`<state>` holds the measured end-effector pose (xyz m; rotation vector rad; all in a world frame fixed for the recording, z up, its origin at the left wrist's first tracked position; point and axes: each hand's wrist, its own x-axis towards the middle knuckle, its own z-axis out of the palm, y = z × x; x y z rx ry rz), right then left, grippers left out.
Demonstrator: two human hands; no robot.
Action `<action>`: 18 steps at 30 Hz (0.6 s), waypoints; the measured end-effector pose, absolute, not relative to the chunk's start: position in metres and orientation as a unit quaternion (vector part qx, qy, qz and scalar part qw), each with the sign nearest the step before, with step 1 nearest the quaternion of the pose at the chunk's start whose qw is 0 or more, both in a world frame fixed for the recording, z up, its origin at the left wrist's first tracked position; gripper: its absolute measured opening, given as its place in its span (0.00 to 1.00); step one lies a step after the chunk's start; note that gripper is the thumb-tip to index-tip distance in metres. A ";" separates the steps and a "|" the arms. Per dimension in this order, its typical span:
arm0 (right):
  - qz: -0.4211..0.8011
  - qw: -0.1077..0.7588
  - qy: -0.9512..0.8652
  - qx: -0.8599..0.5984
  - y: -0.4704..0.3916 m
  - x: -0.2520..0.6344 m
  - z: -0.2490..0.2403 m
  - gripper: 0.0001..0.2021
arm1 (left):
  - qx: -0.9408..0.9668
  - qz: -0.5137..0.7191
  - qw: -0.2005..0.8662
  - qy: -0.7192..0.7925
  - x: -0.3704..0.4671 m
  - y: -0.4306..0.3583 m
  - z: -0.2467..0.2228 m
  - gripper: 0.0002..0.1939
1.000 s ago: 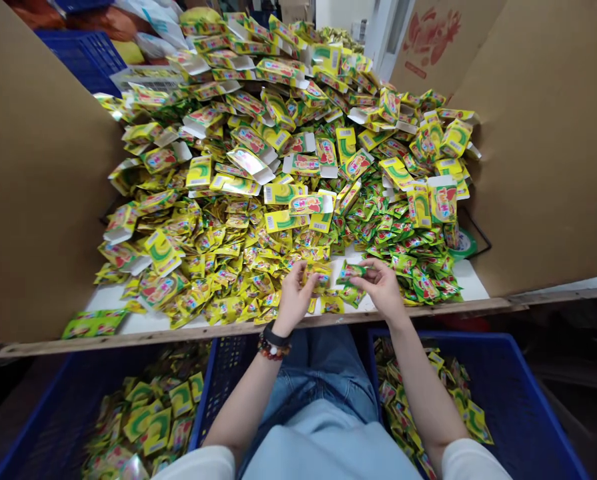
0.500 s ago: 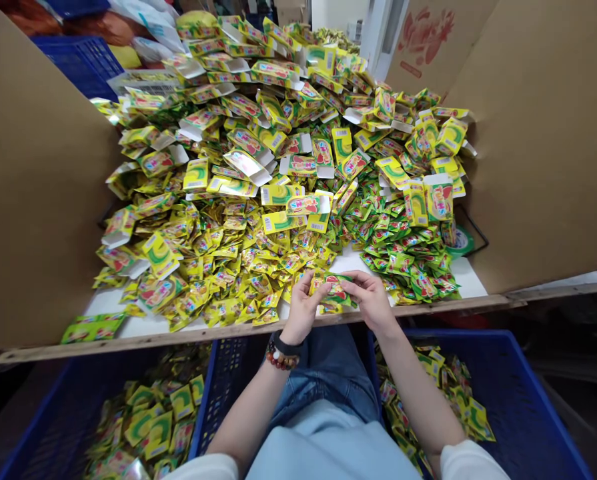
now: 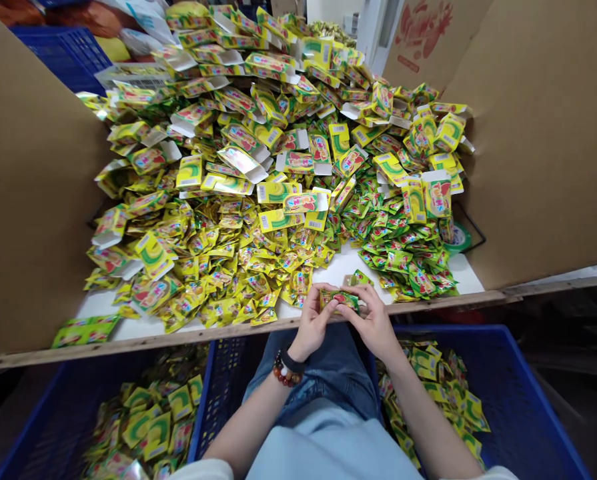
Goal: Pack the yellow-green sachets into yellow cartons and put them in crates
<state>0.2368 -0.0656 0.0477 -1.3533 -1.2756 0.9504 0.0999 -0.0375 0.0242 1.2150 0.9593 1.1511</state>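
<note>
Between both hands, near the table's front edge, is a small green sachet (image 3: 342, 301) with red fruit print. My left hand (image 3: 314, 321) is closed on its left end, thumb on top. My right hand (image 3: 375, 323) pinches the right end in the same way. Just beyond the fingertips lies another green packet (image 3: 359, 277), partly hidden by my right hand. A heap of yellow sachets (image 3: 238, 267) spreads to the left of the hands. Green sachets (image 3: 403, 260) are piled to the right.
Open yellow cartons (image 3: 298, 160) are heaped behind the sachets. Cardboard walls (image 3: 528, 147) flank the white tabletop (image 3: 347, 261). Below the wooden edge (image 3: 143, 342) are blue crates (image 3: 533, 400) holding filled yellow packs. Green packets (image 3: 85, 330) lie at the front left; a tape roll (image 3: 459, 238) sits right.
Both hands have come down toward my body with the green sachet, and it looks more bunched between the thumbs. A green packet now shows on the table behind them.
</note>
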 end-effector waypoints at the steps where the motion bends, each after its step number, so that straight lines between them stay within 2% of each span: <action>1: 0.410 0.511 -0.523 -0.546 -0.066 0.237 0.044 0.14 | 0.511 0.492 0.576 0.406 0.102 -0.039 0.023 0.18; 3: 0.449 0.532 -0.490 -0.525 -0.062 0.238 0.036 0.12 | 0.506 0.487 0.588 0.400 0.104 -0.041 0.022 0.19; 6: 0.477 0.601 -0.370 -0.524 -0.053 0.247 0.024 0.14 | 0.511 0.472 0.584 0.418 0.102 -0.036 0.018 0.21; 8: 0.457 0.664 -0.288 -0.516 -0.048 0.258 0.020 0.16 | 0.529 0.478 0.515 0.476 0.097 -0.028 0.016 0.20; 10: 0.434 0.703 -0.251 -0.504 -0.045 0.270 0.020 0.16 | 0.580 0.468 0.389 0.542 0.091 -0.017 0.014 0.18; 13: 0.422 0.712 -0.249 -0.503 -0.046 0.278 0.022 0.16 | 0.673 0.359 0.227 0.605 0.088 0.005 0.016 0.21; 16: 0.435 0.710 -0.245 -0.496 -0.046 0.275 0.022 0.18 | 0.702 0.240 0.177 0.646 0.094 0.031 0.020 0.25; 18: 0.448 0.710 -0.237 -0.489 -0.046 0.271 0.022 0.18 | 0.700 0.205 0.181 0.660 0.100 0.047 0.022 0.21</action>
